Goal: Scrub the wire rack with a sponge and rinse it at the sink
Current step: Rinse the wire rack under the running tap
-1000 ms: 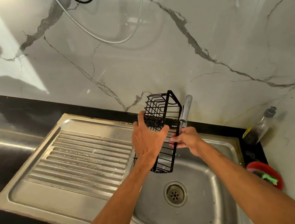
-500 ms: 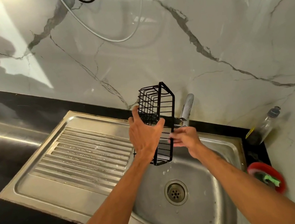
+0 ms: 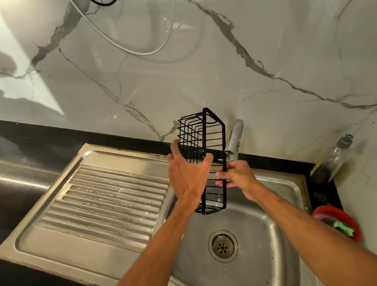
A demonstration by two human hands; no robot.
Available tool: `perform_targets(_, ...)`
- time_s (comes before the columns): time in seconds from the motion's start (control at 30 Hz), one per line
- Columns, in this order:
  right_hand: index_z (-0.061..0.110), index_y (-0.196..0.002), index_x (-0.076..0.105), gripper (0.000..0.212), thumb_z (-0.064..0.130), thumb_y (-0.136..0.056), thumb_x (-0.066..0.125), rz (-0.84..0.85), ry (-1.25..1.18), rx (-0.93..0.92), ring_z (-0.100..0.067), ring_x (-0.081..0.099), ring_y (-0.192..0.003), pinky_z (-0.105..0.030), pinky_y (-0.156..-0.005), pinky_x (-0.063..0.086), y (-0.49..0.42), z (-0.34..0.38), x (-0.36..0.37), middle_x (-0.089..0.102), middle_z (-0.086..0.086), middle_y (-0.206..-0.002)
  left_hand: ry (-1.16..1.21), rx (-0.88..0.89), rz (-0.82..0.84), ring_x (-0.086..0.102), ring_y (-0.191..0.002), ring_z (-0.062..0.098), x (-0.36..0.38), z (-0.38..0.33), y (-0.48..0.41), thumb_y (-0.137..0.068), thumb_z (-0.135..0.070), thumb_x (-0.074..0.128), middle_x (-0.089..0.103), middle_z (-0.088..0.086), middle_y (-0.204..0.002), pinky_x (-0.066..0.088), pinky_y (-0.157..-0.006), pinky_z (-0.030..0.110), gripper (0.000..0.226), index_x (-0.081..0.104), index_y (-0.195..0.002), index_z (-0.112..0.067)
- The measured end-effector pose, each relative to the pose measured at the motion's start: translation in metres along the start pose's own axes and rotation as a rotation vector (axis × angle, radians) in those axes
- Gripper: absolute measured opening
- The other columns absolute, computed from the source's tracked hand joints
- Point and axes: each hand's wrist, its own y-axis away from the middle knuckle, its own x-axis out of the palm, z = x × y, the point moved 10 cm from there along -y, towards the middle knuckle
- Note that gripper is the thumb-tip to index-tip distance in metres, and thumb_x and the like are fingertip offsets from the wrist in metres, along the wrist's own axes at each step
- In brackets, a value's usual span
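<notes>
Black wire, thin and probably wet, makes the wire rack [image 3: 206,155] a slippery thing to hold; it stands on end in the air over the far left part of the sink [image 3: 269,279], just left of the tap [image 3: 234,139]. The left hand [image 3: 188,175] has its grip curled round the rack's left side, thumb laid across the near face; the right hand [image 3: 236,174] pinches the long frame rod on the rack's right edge. That pinch looks the weaker hold; if it slips, the rack could swing on the left hand and knock the tap, or drop onto the steel near the drain [image 3: 222,245]. Neither hand holds a sponge; what looks like a green sponge [image 3: 344,226] lies in a red bowl [image 3: 345,212] on the surface at the near right, well apart from the rack; fetching it would leave the rack to a single grip. Whether water is running cannot be told.
</notes>
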Motion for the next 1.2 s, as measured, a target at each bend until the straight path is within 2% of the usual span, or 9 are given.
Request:
perform_targets(0.17, -0.004, -0.101, 0.067, 0.017, -0.002, -0.085, 0.073, -0.104, -0.139, 0.001, -0.031, 0.076, -0.083, -0.041, -0.075, 0.062, -0.001, -0.001, -0.014, 0.075, -0.020, -0.095, 0.023, 0.001, 0.011, 0.049, -0.108, 0.012, 0.003, -0.003, 0.004, -0.077, -0.046, 0.078, 0.054, 0.004, -0.129, 0.042, -0.092, 0.030, 0.090, 0.031, -0.151, -0.026)
perform_targets(0.33, -0.006, -0.105, 0.062, 0.031, -0.019, -0.078, 0.069, 0.088, 0.037, 0.095, -0.032, 0.075, -0.084, -0.041, -0.072, 0.062, 0.009, -0.016, 0.007, 0.073, -0.025, -0.099, -0.014, 0.011, 0.021, 0.046, -0.104, 0.012, 0.003, -0.007, 0.004, -0.077, -0.046, 0.078, 0.053, 0.005, -0.127, 0.035, -0.088, 0.028, 0.089, 0.032, -0.150, -0.027)
perform_targets(0.43, -0.004, -0.103, 0.065, 0.023, -0.011, -0.082, 0.071, -0.050, -0.080, 0.042, -0.031, 0.076, -0.083, -0.044, -0.077, 0.062, 0.007, -0.012, -0.008, 0.074, -0.022, -0.097, 0.045, -0.002, -0.009, 0.048, -0.108, 0.013, -0.001, -0.007, 0.003, -0.078, -0.043, 0.080, 0.052, 0.006, -0.131, 0.036, -0.090, 0.029, 0.092, 0.030, -0.152, -0.025)
perform_targets(0.57, -0.005, -0.103, 0.063, 0.026, -0.011, -0.080, 0.073, 0.159, 0.078, 0.106, -0.033, 0.075, -0.086, -0.043, -0.076, 0.062, 0.018, -0.031, 0.018, 0.072, -0.024, -0.101, 0.036, 0.004, -0.022, 0.045, -0.103, 0.011, -0.005, -0.012, -0.002, -0.077, -0.044, 0.080, 0.051, 0.006, -0.130, 0.037, -0.088, 0.028, 0.090, 0.031, -0.151, -0.027)
perform_targets(0.7, -0.005, -0.106, 0.065, 0.019, -0.001, -0.088, 0.070, -0.004, -0.084, 0.045, -0.032, 0.075, -0.084, -0.043, -0.074, 0.062, 0.015, -0.024, 0.002, 0.074, -0.023, -0.098, 0.052, 0.008, -0.041, 0.046, -0.103, 0.012, -0.010, -0.014, -0.004, -0.078, -0.044, 0.080, 0.050, 0.007, -0.130, 0.039, -0.089, 0.028, 0.092, 0.029, -0.153, -0.026)
perform_targets(0.8, -0.006, -0.107, 0.064, 0.020, -0.005, -0.088, 0.068, 0.135, 0.009, 0.071, -0.032, 0.075, -0.086, -0.042, -0.074, 0.062, 0.018, -0.027, 0.015, 0.074, -0.022, -0.099, 0.018, 0.015, -0.025, 0.047, -0.103, 0.012, -0.009, -0.014, -0.005, -0.077, -0.046, 0.079, 0.051, 0.005, -0.129, 0.039, -0.089, 0.029, 0.090, 0.030, -0.151, -0.029)
perform_targets(0.97, -0.003, -0.109, 0.064, 0.017, -0.001, -0.092, 0.065, 0.020, -0.029, 0.004, -0.029, 0.076, -0.086, -0.047, -0.082, 0.061, 0.012, -0.017, 0.000, 0.075, -0.020, -0.099, 0.024, -0.008, -0.017, 0.044, -0.103, 0.010, -0.007, -0.009, -0.002, -0.079, -0.043, 0.080, 0.050, 0.007, -0.132, 0.034, -0.087, 0.027, 0.091, 0.029, -0.153, -0.027)
perform_targets(1.07, -0.006, -0.110, 0.062, 0.024, -0.011, -0.087, 0.065, 0.144, 0.050, 0.108, -0.031, 0.075, -0.089, -0.046, -0.080, 0.062, 0.017, -0.034, 0.007, 0.074, -0.022, -0.099, 0.033, -0.010, -0.001, 0.043, -0.106, 0.010, -0.004, -0.006, 0.001, -0.079, -0.041, 0.080, 0.052, 0.006, -0.133, 0.033, -0.091, 0.027, 0.089, 0.031, -0.152, -0.027)
perform_targets(1.2, -0.001, -0.116, 0.061, 0.029, -0.006, -0.087, 0.068, 0.138, -0.051, 0.195, -0.035, 0.075, -0.089, -0.046, -0.071, 0.062, 0.027, -0.048, 0.008, 0.074, -0.019, -0.103, 0.144, -0.030, -0.050, 0.050, -0.127, 0.018, -0.007, 0.004, 0.005, -0.082, -0.036, 0.079, 0.049, 0.006, -0.145, 0.041, -0.108, 0.034, 0.086, 0.031, -0.153, -0.022)
